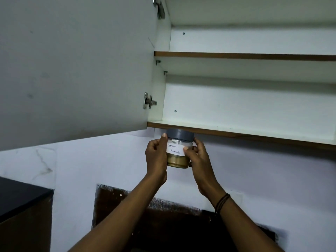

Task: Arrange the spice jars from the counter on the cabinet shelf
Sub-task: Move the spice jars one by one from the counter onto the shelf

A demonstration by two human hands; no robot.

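Right now the person holds one spice jar (179, 150) up high with both hands. The left hand (156, 157) wraps the jar's left side, with its thumb up near the grey lid (180, 134). The right hand (197, 155) wraps the right side, with its thumb on the white label (175, 149). I think two hands are used so the jar stays straight and does not slip on the way up. The label says "Garam Masala" and it faces the person, maybe so the name can be read once the jar is put away. Brown powder sits in the bottom of the jar.

The jar is just under the front edge of the bottom shelf (236, 132) of the cabinet. Its lid looks very near that edge, but I cannot tell if it touches. The jar is not on the shelf yet. It needs to go up a bit more and then back, over the edge, before it can be set down.

The cabinet door (76, 70) stands open to the left of the bottom shelf, out of the way. Another shelf (245, 56) sits above the bottom shelf. No jars show on either one. A dark counter (20, 197) is far below the bottom shelf, off to the left.
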